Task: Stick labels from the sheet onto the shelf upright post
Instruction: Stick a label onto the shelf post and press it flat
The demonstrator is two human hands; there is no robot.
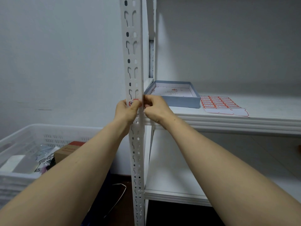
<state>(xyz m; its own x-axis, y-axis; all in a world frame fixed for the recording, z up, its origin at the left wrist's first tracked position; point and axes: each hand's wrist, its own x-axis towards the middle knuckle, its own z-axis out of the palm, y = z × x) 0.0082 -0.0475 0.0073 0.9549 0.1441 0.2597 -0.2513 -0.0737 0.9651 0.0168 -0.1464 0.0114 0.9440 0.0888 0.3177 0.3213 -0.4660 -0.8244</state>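
Note:
A white slotted upright post (133, 51) of the shelf runs through the middle of the head view. A red-bordered label (133, 101) lies against the post at shelf height. My left hand (126, 111) wraps the post from the left, its thumb pressing on the label. My right hand (156, 110) meets it from the right, fingertips pinched at the label's edge on the post corner. The label sheet (223, 105), white with rows of red-bordered labels, lies flat on the shelf board (228, 119) to the right.
A shallow grey-blue box (184, 101) with a printed sheet inside sits on the shelf beside the label sheet. A white plastic crate (32, 139) holding a cardboard box and packets stands at lower left. A lower shelf board (171, 193) lies below.

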